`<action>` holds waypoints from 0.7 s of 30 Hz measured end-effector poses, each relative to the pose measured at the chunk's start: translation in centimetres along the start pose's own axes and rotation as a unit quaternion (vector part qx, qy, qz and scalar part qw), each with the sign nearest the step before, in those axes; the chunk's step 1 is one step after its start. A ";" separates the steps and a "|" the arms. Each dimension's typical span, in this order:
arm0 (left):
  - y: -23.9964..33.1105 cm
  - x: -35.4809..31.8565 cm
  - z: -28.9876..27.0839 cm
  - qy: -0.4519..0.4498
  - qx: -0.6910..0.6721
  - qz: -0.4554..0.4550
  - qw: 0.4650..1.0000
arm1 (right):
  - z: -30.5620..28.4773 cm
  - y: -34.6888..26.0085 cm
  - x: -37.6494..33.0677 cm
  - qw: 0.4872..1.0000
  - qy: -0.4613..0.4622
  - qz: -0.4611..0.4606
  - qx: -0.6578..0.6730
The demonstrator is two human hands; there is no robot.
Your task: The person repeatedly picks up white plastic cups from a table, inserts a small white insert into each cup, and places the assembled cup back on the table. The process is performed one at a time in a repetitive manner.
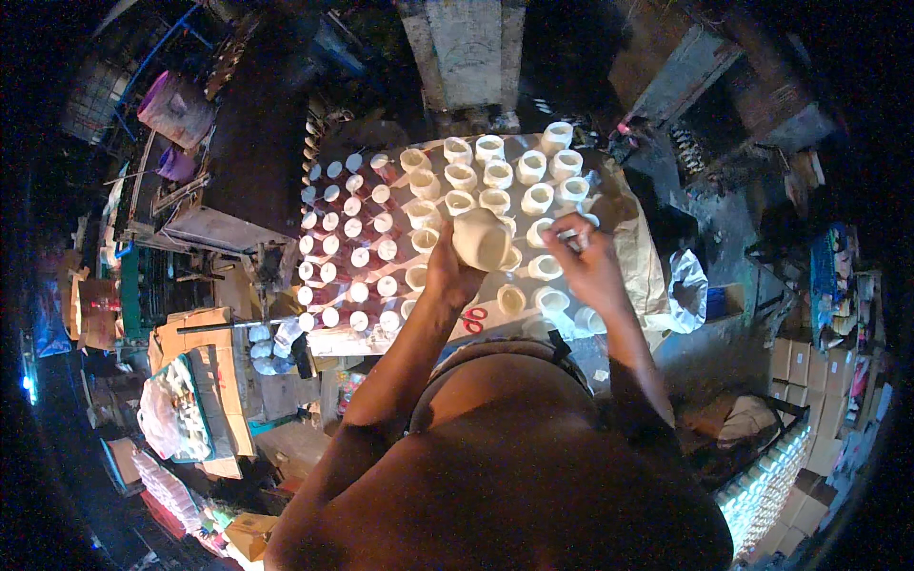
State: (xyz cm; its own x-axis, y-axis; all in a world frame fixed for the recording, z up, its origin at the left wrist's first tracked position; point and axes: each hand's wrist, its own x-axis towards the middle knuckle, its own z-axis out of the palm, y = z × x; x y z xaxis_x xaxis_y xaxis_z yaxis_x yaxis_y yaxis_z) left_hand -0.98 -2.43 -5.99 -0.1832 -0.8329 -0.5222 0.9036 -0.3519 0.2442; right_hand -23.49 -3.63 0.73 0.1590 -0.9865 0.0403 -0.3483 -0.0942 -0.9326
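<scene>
A cream, rounded, pot-like piece is held up over the table in my left hand, whose fingers wrap its left side and underside. To the right of it, my right hand hovers with thumb and fingers drawn together; whatever they pinch, if anything, is too small to make out. Below and around both hands stand rows of cream, open-topped pots of similar shape. Red-handled scissors lie near the table's front edge, below the held piece.
Several dark red cylinders with white round tops fill the table's left side. Brown paper covers its right edge. A crumpled white bag sits beyond that edge. A tray of white pieces is at lower left, and stacked cartons are at far right.
</scene>
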 end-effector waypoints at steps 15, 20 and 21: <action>-1.7 -0.9 0.1 -0.110 0.298 0.133 0.939 | 4.2 -6.8 -1.3 0.953 -0.032 -0.118 -0.278; -2.2 -1.4 2.0 -0.049 0.069 0.091 0.992 | 5.3 -3.7 0.1 0.944 0.010 -0.090 -0.318; -2.2 -2.0 2.4 -0.047 0.083 0.110 0.989 | 5.1 -2.3 0.3 0.950 0.034 -0.126 -0.283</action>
State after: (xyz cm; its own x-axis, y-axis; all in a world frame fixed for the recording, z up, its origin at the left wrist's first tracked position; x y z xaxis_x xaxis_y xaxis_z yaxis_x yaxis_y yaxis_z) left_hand -3.57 -1.03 -3.51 -0.0307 -0.9306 -0.3649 0.8511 -0.2157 0.4786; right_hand -17.89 -3.04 1.05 0.2500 -0.9275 0.2779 -0.7512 -0.3669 -0.5488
